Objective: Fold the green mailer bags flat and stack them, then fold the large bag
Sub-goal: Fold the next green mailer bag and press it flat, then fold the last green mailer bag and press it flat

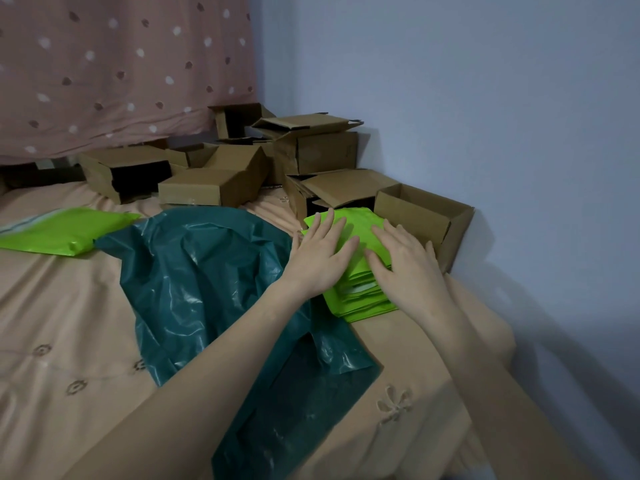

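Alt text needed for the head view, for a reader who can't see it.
Both hands, left and right, press flat on a stack of green mailer bags on a bed, beside a dark teal bag. Open cardboard boxes sit behind.

the room is dim, with a cool bluish cast and soft, even light. glossy highlights streak the crinkled dark teal bag (207, 278). a broad soft shadow falls on the wall (485, 98) at lower right. the wide lens bends the edges, and the forearms near the bottom look stretched and slightly soft.
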`<state>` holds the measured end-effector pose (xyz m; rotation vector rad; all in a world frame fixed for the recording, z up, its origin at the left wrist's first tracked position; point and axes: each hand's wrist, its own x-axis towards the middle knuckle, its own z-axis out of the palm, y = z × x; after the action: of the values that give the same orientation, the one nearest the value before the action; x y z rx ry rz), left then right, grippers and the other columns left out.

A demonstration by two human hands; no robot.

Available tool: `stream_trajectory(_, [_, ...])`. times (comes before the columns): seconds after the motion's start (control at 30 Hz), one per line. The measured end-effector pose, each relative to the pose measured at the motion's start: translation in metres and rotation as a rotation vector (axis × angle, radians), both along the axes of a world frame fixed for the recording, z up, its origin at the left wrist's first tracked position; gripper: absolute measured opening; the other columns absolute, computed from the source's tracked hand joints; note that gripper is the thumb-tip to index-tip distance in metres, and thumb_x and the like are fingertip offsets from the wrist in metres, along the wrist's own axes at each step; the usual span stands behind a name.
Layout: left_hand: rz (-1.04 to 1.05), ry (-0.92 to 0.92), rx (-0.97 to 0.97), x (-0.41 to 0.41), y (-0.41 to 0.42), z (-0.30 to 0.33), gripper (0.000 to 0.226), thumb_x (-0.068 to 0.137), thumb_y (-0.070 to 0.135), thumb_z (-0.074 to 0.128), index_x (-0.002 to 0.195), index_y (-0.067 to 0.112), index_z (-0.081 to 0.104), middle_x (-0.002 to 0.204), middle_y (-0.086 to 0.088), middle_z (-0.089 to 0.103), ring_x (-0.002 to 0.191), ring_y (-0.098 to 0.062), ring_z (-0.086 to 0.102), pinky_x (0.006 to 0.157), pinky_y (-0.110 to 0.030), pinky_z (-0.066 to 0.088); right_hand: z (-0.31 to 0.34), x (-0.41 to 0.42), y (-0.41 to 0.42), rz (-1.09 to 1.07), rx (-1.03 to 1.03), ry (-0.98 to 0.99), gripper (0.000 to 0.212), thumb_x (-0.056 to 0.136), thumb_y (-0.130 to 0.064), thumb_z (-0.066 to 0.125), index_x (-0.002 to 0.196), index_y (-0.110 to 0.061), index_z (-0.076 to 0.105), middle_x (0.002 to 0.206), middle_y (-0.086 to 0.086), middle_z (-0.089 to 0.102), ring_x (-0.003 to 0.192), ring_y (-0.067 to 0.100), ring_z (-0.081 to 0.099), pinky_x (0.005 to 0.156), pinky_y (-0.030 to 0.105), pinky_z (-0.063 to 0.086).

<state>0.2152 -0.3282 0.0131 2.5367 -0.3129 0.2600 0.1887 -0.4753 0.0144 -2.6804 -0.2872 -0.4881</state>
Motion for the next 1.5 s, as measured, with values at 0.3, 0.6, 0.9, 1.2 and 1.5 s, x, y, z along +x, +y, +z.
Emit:
stream_trajectory(0.3, [0.047,-0.077,-0.061,-0.025,0.038,0.02,0.054,0.097,0.048,0.03,0.148,0.03,0.021,0.158,0.008,0.004,0.145,-0.011,-0.002,0.115,-0.047,-0.003,0.029,-0.019,0.026,0.036,0.024,-0.084,0.054,0.097,-0.041,0.041,0.146,-0.022,0.031,0.156,0.0,0.022,0.144,0.019,0.02,0.116,0.046,0.013])
stream_trajectory(0.6, [0.117,-0.161,-0.137,-0.064,0.111,0.037,0.052,0.097,0.045,0.035,0.146,0.031,0.024,0.158,0.008,0.009,0.145,-0.013,0.003,0.118,-0.043,0.007,0.05,-0.04,0.083,0.124,0.08,-0.162,0.056,0.095,-0.039,0.047,0.145,-0.019,0.033,0.153,0.004,0.031,0.14,0.019,0.027,0.115,0.039,0.024])
stream_trajectory(0.9, [0.265,-0.264,-0.157,-0.093,0.192,0.041,0.051,0.094,0.04,0.045,0.143,0.03,0.033,0.156,0.007,0.018,0.143,-0.015,0.015,0.115,-0.035,0.017,0.057,-0.044,0.162,0.259,0.087,-0.183,0.055,0.094,-0.04,0.048,0.144,-0.02,0.034,0.151,0.001,0.033,0.14,0.016,0.027,0.114,0.033,0.025])
stream_trajectory(1.2, [0.404,-0.272,-0.192,-0.117,0.295,0.015,0.055,0.091,0.026,0.056,0.142,0.022,0.037,0.154,0.002,0.023,0.141,-0.014,0.022,0.109,-0.028,0.021,0.042,-0.041,0.25,0.4,0.128,-0.172,0.051,0.095,-0.035,0.049,0.141,-0.019,0.037,0.146,-0.002,0.039,0.135,0.016,0.033,0.108,0.029,0.029])
stream_trajectory(1.5, [0.524,-0.203,-0.245,-0.108,0.372,-0.016,0.056,0.091,0.022,0.055,0.143,0.021,0.033,0.155,0.004,0.02,0.138,-0.012,0.028,0.094,-0.017,0.025,0.009,-0.019,0.356,0.546,0.19,-0.093,0.051,0.091,-0.026,0.051,0.14,-0.018,0.038,0.142,-0.002,0.043,0.13,0.017,0.038,0.103,0.032,0.037])
